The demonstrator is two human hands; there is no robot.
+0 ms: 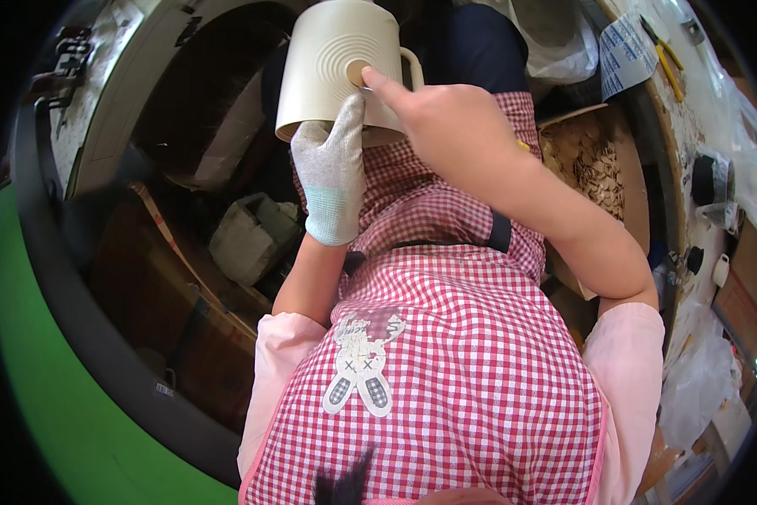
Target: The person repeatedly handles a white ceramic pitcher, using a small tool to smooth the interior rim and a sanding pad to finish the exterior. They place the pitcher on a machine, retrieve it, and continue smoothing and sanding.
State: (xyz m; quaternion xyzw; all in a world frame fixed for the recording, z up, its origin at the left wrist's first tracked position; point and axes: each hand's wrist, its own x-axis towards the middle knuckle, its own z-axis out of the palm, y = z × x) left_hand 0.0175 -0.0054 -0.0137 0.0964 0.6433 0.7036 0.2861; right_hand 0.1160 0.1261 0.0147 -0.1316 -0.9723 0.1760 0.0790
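A large cream mug-shaped vessel point(315, 63) is tilted at the top middle, its handle on the right and its open end toward me. Ridged concentric rings mark its side, with a round tan disc point(358, 74) at their centre. My left hand point(329, 156), in a pale knit glove, grips the vessel's lower rim; the thumb lies outside and the fingers are hidden inside. My bare right hand point(450, 126) reaches across from the right, a fingertip on the disc and the other fingers curled. Its underside is hidden.
An open cardboard box point(635, 172) of small tan pieces stands by my right leg. Beyond it runs a worn bench point(690, 278) with yellow-handled pliers point(671, 74), a printed sheet point(626, 55) and plastic bags. A dark-rimmed green surface point(67, 387) curves along the left.
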